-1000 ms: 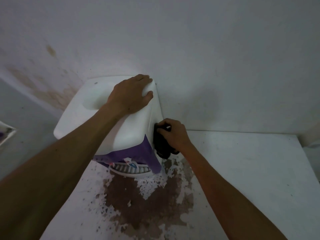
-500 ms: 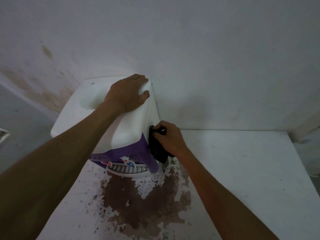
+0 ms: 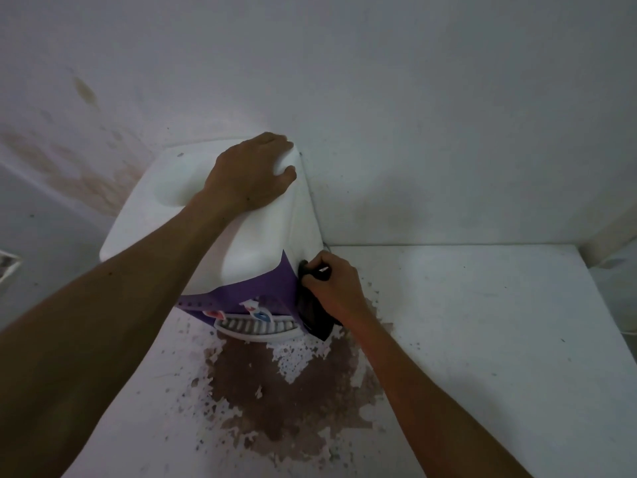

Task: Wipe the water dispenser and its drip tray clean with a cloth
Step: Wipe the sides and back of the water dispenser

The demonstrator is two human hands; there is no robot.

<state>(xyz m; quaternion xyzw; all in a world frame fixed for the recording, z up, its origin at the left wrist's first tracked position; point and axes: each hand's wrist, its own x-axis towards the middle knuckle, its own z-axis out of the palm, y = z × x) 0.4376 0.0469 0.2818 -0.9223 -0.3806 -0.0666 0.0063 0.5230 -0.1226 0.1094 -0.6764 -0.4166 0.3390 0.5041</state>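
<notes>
A white water dispenser (image 3: 262, 243) with a purple front panel (image 3: 262, 288) stands on a white table against the wall. Its white slotted drip tray (image 3: 256, 329) sticks out at the bottom front, below red and blue taps. My left hand (image 3: 250, 174) lies flat on the dispenser's top right corner, fingers spread over the edge. My right hand (image 3: 332, 288) grips a dark cloth (image 3: 313, 315) and presses it against the dispenser's right side, low down near the purple panel. The cloth hangs down almost to the table.
The white table (image 3: 482, 339) has a large brown patch of peeled paint (image 3: 293, 391) in front of the dispenser. The stained wall (image 3: 379, 115) stands right behind. The table's right edge (image 3: 603, 322) drops off; an object shows at the far left edge (image 3: 8, 267).
My right hand with the cloth has slid a little down and forward along the dispenser's right side. My left hand has stayed on top.
</notes>
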